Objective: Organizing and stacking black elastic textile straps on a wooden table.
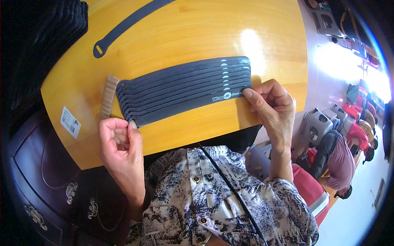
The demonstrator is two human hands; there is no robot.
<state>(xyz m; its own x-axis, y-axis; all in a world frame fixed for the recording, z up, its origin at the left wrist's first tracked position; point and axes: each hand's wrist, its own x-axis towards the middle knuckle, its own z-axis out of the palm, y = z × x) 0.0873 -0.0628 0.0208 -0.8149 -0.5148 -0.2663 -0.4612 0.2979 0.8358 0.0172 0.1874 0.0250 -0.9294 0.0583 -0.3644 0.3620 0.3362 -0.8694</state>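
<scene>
On the wooden table (pixel 180 141) in front of me lies a row of overlapping black fabric straps (pixel 180 88), fanned so that each shows a narrow strip. The nearest strap carries pale printing by its right end. My left hand (pixel 121 141) pinches this strap's left end between thumb and fingertips. At the other end, my right hand (pixel 273 104) grips the corner of the same strap with thumb and forefinger. A ridged tan strip (pixel 109 96), like a piece of cardboard, lies beside the straps' left ends.
A single black strap with a slotted end (pixel 100 47) lies farther back on the table. Stacked black straps (pixel 61 28) fill the far left corner. A white label (pixel 70 122) is stuck near the left edge. Dark drawers (pixel 61 184) stand below. People (pixel 342 160) and grey stools (pixel 318 125) are at right.
</scene>
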